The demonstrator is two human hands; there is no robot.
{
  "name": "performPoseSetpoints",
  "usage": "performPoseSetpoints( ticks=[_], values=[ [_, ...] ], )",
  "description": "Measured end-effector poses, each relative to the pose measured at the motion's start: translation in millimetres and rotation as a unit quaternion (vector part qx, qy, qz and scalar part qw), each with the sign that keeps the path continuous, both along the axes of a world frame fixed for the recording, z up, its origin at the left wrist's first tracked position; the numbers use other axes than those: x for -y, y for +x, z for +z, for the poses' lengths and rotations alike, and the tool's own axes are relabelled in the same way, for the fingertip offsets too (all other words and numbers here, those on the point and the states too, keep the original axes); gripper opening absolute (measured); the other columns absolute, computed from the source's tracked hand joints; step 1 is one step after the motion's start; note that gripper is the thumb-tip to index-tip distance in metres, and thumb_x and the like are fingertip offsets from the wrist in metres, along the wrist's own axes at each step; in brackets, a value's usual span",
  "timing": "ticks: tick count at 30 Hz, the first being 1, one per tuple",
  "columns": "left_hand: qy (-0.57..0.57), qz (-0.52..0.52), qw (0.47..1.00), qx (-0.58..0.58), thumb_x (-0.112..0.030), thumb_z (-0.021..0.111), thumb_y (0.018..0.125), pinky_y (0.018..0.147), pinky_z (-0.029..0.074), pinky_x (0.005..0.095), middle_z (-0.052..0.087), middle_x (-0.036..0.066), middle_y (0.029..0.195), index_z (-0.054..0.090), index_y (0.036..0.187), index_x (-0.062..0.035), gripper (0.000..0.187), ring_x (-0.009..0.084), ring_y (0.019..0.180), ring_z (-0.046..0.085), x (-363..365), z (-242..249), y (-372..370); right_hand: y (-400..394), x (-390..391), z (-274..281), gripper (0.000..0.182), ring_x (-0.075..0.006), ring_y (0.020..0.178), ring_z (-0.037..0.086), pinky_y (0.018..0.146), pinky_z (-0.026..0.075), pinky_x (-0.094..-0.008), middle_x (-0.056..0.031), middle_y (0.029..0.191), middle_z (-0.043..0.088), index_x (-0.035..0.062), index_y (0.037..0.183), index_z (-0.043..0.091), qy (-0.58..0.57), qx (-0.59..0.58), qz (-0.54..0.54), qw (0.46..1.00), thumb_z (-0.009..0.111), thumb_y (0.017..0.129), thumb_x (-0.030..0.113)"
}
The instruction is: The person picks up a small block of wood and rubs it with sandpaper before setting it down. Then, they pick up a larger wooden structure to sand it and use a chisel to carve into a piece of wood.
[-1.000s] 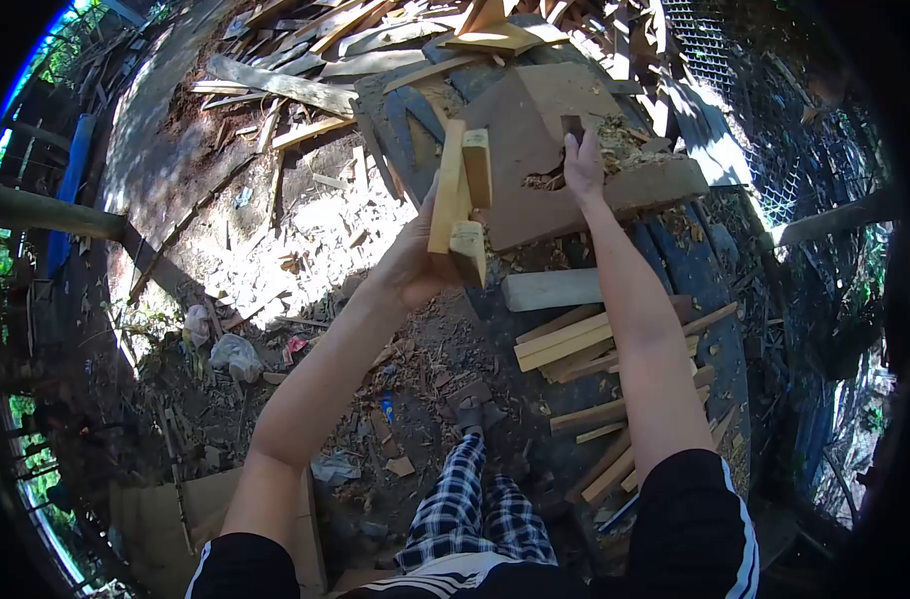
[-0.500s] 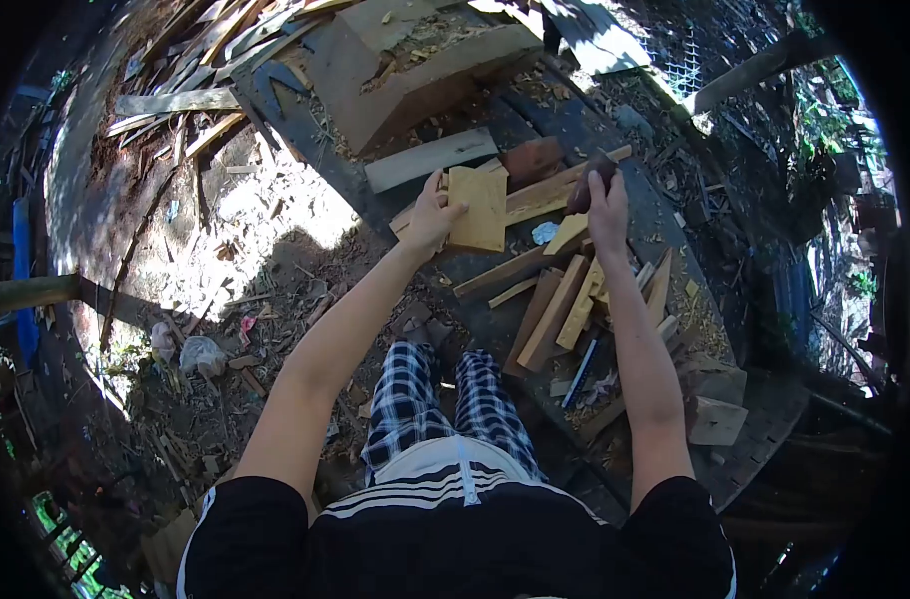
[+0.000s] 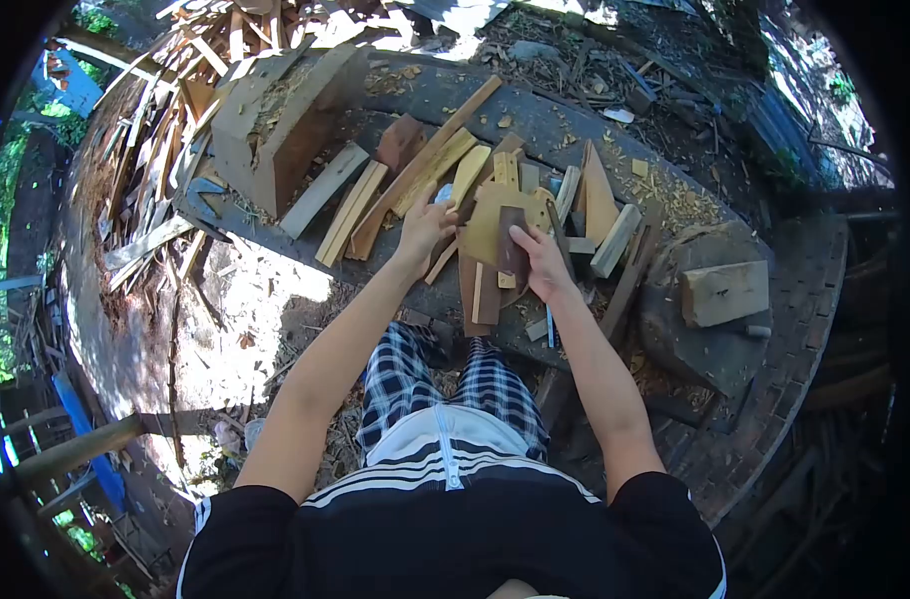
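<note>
My left hand is raised over the work surface, fingers apart and holding nothing, just left of a square yellow board. My right hand grips a dark brown wooden block, thumb on its near face. That block overlaps the right part of the yellow board; whether the right fingers also hold the board from behind is hidden. Beneath both hands lie a long brown strip, several yellow wood pieces and a thin blue-and-white stick.
A large notched wooden block stands on the dark work surface at left. A pale block rests on a stump-like block at right. Long battens lie left of centre. Scrap wood covers the ground at far left.
My left hand has let go of the yellow board, which is now beside the dark block at my right hand. My right hand has come inward and lower. The view has turned to the right.
</note>
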State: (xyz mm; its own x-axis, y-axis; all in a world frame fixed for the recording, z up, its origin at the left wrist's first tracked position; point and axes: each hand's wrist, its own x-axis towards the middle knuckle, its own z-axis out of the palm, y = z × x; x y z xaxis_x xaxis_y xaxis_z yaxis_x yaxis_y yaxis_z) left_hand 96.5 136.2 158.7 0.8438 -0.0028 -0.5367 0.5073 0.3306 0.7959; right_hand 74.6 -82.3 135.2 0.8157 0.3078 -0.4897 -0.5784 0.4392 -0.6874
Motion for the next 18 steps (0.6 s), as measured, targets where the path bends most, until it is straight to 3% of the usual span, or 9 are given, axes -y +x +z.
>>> performPoseSetpoints(
  ticks=[3,5,8,9,10,11,12,13,18],
  values=[
    [0.091,0.007,0.996,0.002,-0.015,0.05,0.1,0.09,0.051,0.0331,0.056,0.014,0.126,0.027,0.151,-0.0074,0.056,0.0196,0.107,0.058,-31.5,12.7,-9.5,6.6,14.8,-17.4,0.027,-0.0171,0.107,0.061,0.092,0.048,-0.0318,-0.0061,0.115,0.065,0.0025,0.119,0.06,0.018,-0.01,-0.085,0.996,0.062,0.095,0.015],
    [0.169,-0.003,0.985,0.027,-0.014,0.055,0.095,0.075,0.053,0.0287,0.062,0.01,0.108,0.038,0.144,-0.0039,0.052,0.015,0.088,0.063,-68.7,8.6,-24.4,17.2,36.8,-47.7,0.021,-0.0147,0.088,0.065,0.079,0.053,-0.0304,-0.0026,0.101,0.067,0.0055,0.115,0.061,-0.012,0.004,-0.028,1.0,0.061,0.096,0.014],
    [0.253,0.021,0.967,-0.002,-0.015,0.058,0.094,0.07,0.054,0.0289,0.062,0.009,0.101,0.041,0.141,-0.0034,0.052,0.0146,0.083,0.063,-147.5,-4.3,-38.3,19.2,46.5,-67.4,0.023,-0.0128,0.076,0.061,0.065,0.048,-0.0264,-0.002,0.092,0.065,0.0025,0.117,0.061,-0.219,0.035,-0.077,0.972,0.055,0.098,0.014],
    [0.269,0.045,0.962,-0.016,-0.015,0.058,0.093,0.069,0.054,0.0287,0.062,0.009,0.1,0.042,0.141,-0.0033,0.052,0.0145,0.082,0.063,-174.6,-3.8,-37.8,19.6,48.5,-70.1,0.023,-0.0126,0.074,0.06,0.067,0.048,-0.0265,-0.0003,0.088,0.065,0.0024,0.116,0.061,-0.288,0.063,-0.072,0.953,0.057,0.097,0.015],
    [0.281,0.062,0.957,-0.03,-0.015,0.059,0.092,0.068,0.054,0.0285,0.062,0.01,0.1,0.043,0.14,-0.0033,0.052,0.0144,0.082,0.063,-206.5,-3.7,-37.6,26.7,70.8,-132.1,0.029,-0.016,0.085,0.06,0.074,0.049,-0.0297,-0.0072,0.105,0.062,-0.0017,0.118,0.059,-0.451,0.124,-0.04,0.883,0.059,0.096,0.018],
    [0.288,0.092,0.952,-0.041,-0.015,0.059,0.091,0.066,0.055,0.0284,0.062,0.01,0.1,0.045,0.139,-0.0034,0.051,0.0148,0.079,0.064,-238.3,-10.2,-33.3,16.6,37.6,-77.2,0.038,-0.0256,0.108,0.055,0.091,0.046,-0.0363,-0.0168,0.129,0.049,-0.0061,0.122,0.055,-0.522,0.12,-0.089,0.84,0.058,0.096,0.022],
    [0.31,0.108,0.944,-0.038,-0.014,0.059,0.091,0.064,0.055,0.028,0.062,0.01,0.098,0.045,0.138,-0.0037,0.05,0.0151,0.076,0.064,-267.5,-8.9,-28.1,17.4,35.8,-89.8,0.044,-0.0347,0.125,0.041,0.104,0.037,-0.0409,-0.0223,0.139,0.037,-0.0081,0.125,0.051,-0.639,0.163,-0.055,0.75,0.056,0.097,0.025],
    [0.335,0.129,0.932,-0.04,-0.013,0.059,0.09,0.062,0.055,0.0281,0.063,0.009,0.095,0.047,0.137,-0.0035,0.049,0.0146,0.076,0.064,-301.8,-17.7,-19.0,15.6,16.2,-64.1,0.046,-0.0386,0.129,0.037,0.109,0.032,-0.0428,-0.023,0.138,0.039,-0.0064,0.128,0.05,-0.62,0.174,-0.071,0.761,0.055,0.097,0.027],
    [0.246,0.237,0.94,0.015,-0.011,0.058,0.089,0.056,0.053,0.0293,0.062,0.009,0.092,0.05,0.133,-0.0017,0.045,0.0163,0.069,0.064,-461.9,-35.5,62.4,37.3,-49.0,-58.6,0.044,-0.0374,0.121,0.043,0.103,0.036,-0.0452,-0.021,0.128,0.044,-0.0087,0.127,0.049,-0.707,0.243,-0.078,0.659,0.055,0.097,0.024]
  ],
)
